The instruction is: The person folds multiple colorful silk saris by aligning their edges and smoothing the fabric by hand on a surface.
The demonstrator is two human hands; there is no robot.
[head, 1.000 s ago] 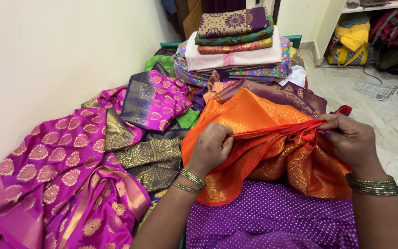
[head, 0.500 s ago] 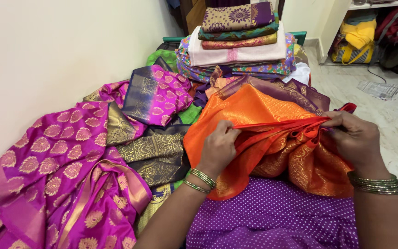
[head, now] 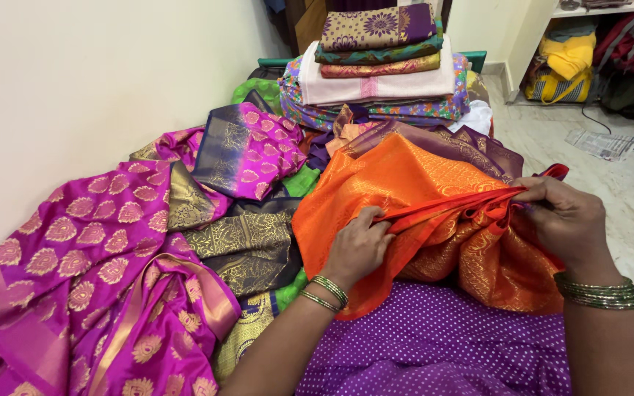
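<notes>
The orange silk cloth (head: 405,183), soft, light and likely slippery, is pinched along its red border by the left hand (head: 357,246) and right hand (head: 563,220).

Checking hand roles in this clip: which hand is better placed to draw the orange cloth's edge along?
Probably left. The left hand pinches mid-edge of the orange cloth, while the right hand grips the bunched end.
</notes>
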